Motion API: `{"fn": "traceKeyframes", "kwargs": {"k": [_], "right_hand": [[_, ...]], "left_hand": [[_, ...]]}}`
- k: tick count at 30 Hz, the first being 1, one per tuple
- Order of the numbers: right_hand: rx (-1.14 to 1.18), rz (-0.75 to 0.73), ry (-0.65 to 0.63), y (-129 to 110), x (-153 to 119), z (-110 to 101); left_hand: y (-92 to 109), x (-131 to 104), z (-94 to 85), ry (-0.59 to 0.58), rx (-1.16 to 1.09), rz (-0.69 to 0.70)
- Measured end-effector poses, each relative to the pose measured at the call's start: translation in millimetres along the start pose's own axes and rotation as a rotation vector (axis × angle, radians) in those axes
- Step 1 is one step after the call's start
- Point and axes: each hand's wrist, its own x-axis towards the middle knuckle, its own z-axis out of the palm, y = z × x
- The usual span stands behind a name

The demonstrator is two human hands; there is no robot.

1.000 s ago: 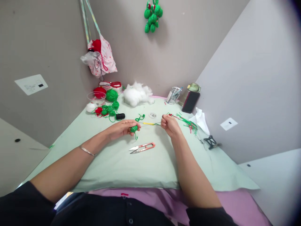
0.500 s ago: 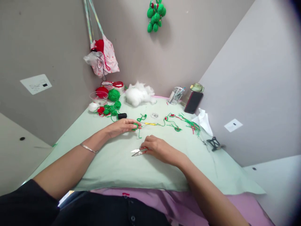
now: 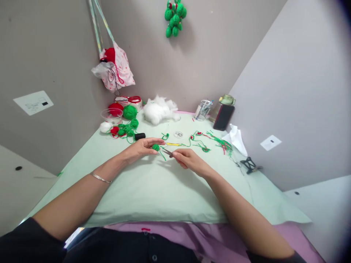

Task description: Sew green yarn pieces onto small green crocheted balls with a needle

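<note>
Between the thumb and fingers of my left hand (image 3: 143, 148) sits a small green crocheted ball (image 3: 155, 147). A loose green yarn tail (image 3: 163, 156) hangs from its right side. My right hand (image 3: 189, 159) is closed around small thread snips (image 3: 167, 152), whose blades point left at the yarn tail, close to the ball. Whether the blades touch the yarn, I cannot tell. Just behind the hands lies a crochet hook with a yellow handle (image 3: 173, 144). A short curled green piece (image 3: 165, 136) rests beyond my left fingertips.
Green yarn balls (image 3: 129, 112), a clear tub (image 3: 112, 116) and a black spool (image 3: 140, 136) stand at the back left. White stuffing (image 3: 160, 110) lies at the back. Yarn scraps (image 3: 224, 144), a phone (image 3: 224, 117), a glass jar (image 3: 203, 110) and a black stand (image 3: 249, 165) are on the right.
My right hand has lifted the snips from near the table and brought them up beside the ball and its yarn tail. My left fingers have spread a little, showing more of the ball.
</note>
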Motion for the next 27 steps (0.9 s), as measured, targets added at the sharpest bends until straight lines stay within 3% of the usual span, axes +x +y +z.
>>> {"fn": "traceKeyframes", "kwargs": {"k": [5,15,19,22,25,27], "right_hand": [[0.19,0.123,0.043,5,16,9],[0.291,0.111,0.071,4,29,31],[0.332,0.135,0.072,7,29,29],[0.362,0.125,-0.019,7,22,20],[0.176,0.041,-0.167,3,11,5],[-0.09,-0.03,-0.168,2,7,-6]], "left_hand": [[2,0,5.0,0.04,-0.002,0.03],[-6,1,9.8,0.027,-0.005,0.023],[-5,1,11.2,0.007,-0.004,0.024],[-3,1,8.7,-0.027,0.025,0.032],[0,0,1.5,-0.073,0.118,0.031],[5,-1,-4.2,-0.086,0.19,0.0]]}}
